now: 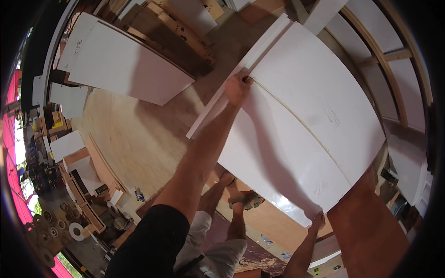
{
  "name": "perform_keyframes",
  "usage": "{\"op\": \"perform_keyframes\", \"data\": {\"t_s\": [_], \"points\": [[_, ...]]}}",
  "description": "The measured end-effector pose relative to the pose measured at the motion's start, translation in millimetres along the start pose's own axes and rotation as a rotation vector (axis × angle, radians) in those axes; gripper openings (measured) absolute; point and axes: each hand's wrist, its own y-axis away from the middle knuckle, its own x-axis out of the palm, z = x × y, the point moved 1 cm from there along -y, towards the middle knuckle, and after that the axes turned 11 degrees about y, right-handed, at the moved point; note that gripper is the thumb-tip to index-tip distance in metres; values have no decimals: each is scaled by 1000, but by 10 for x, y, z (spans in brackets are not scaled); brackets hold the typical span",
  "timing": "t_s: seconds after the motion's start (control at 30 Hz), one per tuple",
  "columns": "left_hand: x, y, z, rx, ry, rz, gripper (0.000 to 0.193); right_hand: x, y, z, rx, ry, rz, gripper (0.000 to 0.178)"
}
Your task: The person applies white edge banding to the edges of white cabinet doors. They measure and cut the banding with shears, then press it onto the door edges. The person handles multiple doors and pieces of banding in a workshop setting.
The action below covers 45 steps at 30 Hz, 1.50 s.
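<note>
A large white panel (273,139) with pencil marks lies tilted in front of me. A thin tan line (296,116) crosses it; whether this is a cord or a seam I cannot tell. My left hand (238,89) is closed at the upper end of that line, by the panel's left edge, fingertips partly hidden. Along this edge runs a long narrow white strip (264,53). Down at the near corner, my right hand (318,221) grips the panel's edge, its fingers partly out of sight. My left arm casts a shadow over the white face.
Another white board (120,58) stands at the upper left, beside stacked brown boards (181,32). An open wooden box (85,169) sits at the left, near several tape rolls (76,231). A reddish-brown board (366,227) is at the lower right. Framed white panels (371,60) line the right side.
</note>
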Motion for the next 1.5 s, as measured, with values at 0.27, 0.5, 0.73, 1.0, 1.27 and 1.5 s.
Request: {"op": "perform_keyframes", "data": {"t_s": [0.27, 0.5, 0.73, 1.0, 1.27, 1.5], "points": [[56, 84, -103, -171, 28, -160, 23, -66, -100, -134, 81, -87, 30, 53], [96, 87, 109, -66, 96, -173, 19, -52, -203, -249, 77, -135, 94, 50], [78, -183, 480, -202, -159, 58, 43, -206, -316, 107, 11, -48, 152, 27], [120, -49, -78, -225, -40, 43, 51, -150, -1100, 1633, -227, 201, -385, 49], [137, -36, 11, -197, 4, 66, 52, -54, -1229, 1904, -97, -16, -349, 34], [167, 26, -103, -191, -97, 57, 53, -109, -1303, 1880, -116, 124, -330, 37]]}}
